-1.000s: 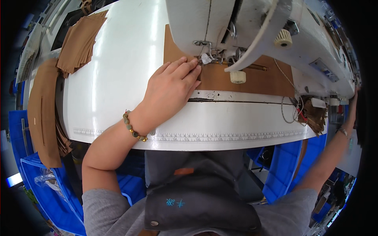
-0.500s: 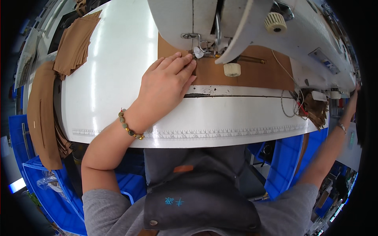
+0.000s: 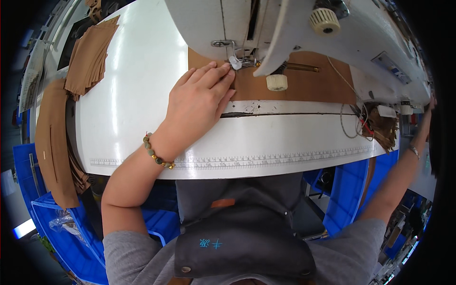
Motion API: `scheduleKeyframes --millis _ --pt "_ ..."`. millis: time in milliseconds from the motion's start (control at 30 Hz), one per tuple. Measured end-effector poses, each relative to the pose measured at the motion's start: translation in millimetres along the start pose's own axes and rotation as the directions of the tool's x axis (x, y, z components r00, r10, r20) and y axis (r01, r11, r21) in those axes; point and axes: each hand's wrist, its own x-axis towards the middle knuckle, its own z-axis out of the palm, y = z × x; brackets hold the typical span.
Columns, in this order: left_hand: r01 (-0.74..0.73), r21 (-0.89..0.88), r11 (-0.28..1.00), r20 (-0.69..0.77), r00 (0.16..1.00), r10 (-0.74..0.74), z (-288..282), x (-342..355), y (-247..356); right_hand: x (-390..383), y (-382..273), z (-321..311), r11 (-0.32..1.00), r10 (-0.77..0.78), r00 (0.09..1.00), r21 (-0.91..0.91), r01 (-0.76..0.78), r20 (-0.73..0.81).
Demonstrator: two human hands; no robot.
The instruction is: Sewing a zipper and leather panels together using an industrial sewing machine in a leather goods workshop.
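My left hand [image 3: 202, 95] lies flat, fingers stretched out, on a brown leather-like panel [image 3: 323, 88] on the sewing machine's bed. Its fingertips are right beside the presser foot [image 3: 236, 62], at the left part of the panel. A narrow slot with a zipper [image 3: 304, 68] runs along the panel to the right of the foot. Far out to the right, my right arm [image 3: 396, 185] reaches to the end of the sewing machine [image 3: 361, 47]. My right hand [image 3: 432, 103] is at the dark picture edge there, its fingers hidden.
Stacked brown pieces [image 3: 92, 57] lie at the far left of the white table [image 3: 137, 109]. More slotted brown panels [image 3: 54, 142] hang over its left edge. Blue bins [image 3: 342, 199] stand below. Thread scraps and red-handled snips [image 3: 366, 127] lie at the right.
The whole view has shifted slightly, the machine appearing a little further left. My left hand keeps its place on the panel, and my right arm is still stretched out to the machine's end.
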Motion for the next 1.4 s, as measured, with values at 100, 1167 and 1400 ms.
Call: scheduleKeyframes --millis 100,1167,1400 --pt "0.033 -0.013 0.999 0.033 0.999 -0.033 0 -2 1 -40 52 18 0.976 -0.217 0.975 -0.022 0.218 0.047" --pt "-0.206 -0.241 0.949 0.218 0.941 0.259 -31 -37 49 -315 -193 48 0.741 -0.625 0.654 0.059 0.669 0.425" --pt "-0.193 -0.185 0.964 0.182 0.957 0.227 -33 -32 14 -350 -272 85 0.554 -0.809 0.359 0.402 0.729 0.465"
